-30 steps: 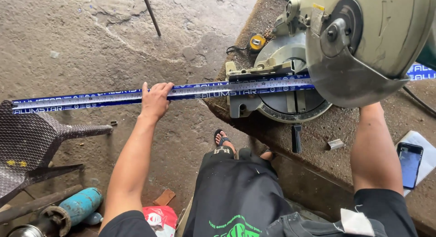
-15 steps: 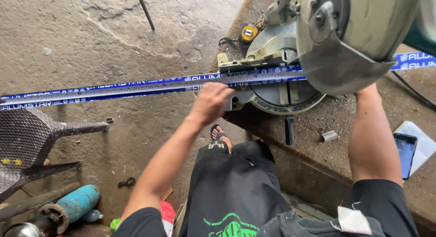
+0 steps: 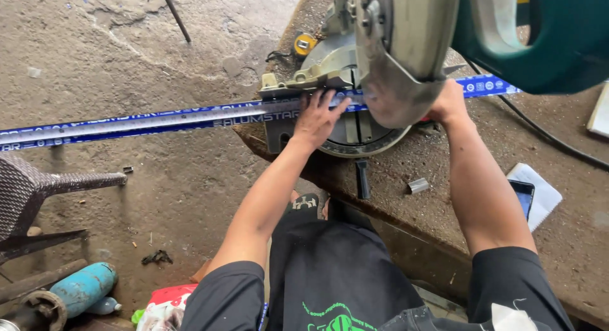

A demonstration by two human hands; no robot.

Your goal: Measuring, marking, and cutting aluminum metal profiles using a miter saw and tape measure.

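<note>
At frame centre the profile [image 3: 190,118] is pressed on the saw [image 3: 355,115] base by the flat, released left hand [image 3: 317,118]. The right hand [image 3: 447,103] is half hidden; its grip cannot be told.

Long grey aluminium bar wrapped in blue printed film [image 3: 190,118], lying level across round mitre saw base [image 3: 355,137], far end resting on dark woven chair [image 3: 25,191]

The scene is lit by soft, even daylight, with only faint shadows cast under the round grey metal saw guard [image 3: 406,58] and the dark woven chair [image 3: 38,191], while the rough concrete floor [image 3: 114,58] is rendered sharply and the near teal plastic saw handle [image 3: 545,39] is slightly blurred.
</note>
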